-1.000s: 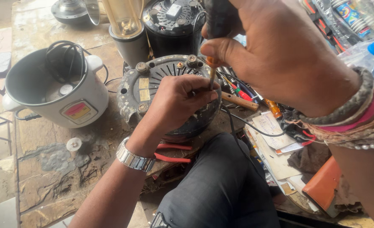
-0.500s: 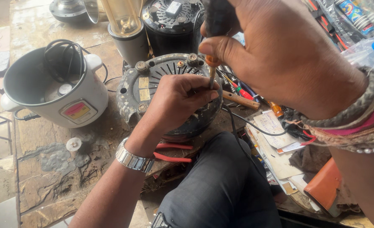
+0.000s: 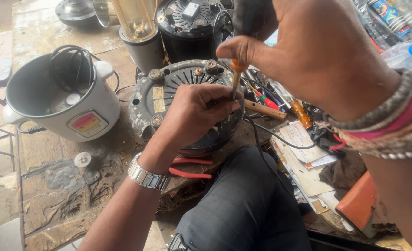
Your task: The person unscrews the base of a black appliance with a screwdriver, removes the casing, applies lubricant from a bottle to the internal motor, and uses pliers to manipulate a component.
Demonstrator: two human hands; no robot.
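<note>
Head view: a screwdriver with an orange collar is gripped in the right hand, upper centre of the frame, the fingers closed round its dark handle so that the shaft points down. The shaft's lower end is pinched between the fingertips of the left hand, apparently to steady the tip; the tip itself is hidden behind those fingers. A metal wristwatch is worn on the left wrist, and beaded bracelets on the right.

Beneath both hands, at the centre of the frame, an upturned black appliance base is laid on the worn wooden workbench, its vented underside and screw posts turned upward so that they can be reached. It is kept close to the person's knee, seen at the lower centre.

At the left of the frame a white rice cooker is stood with its cord coiled inside. Red-handled pliers are left just below the base, and further screwdrivers and papers are scattered to its right. A blender jar is stood at the upper centre.
</note>
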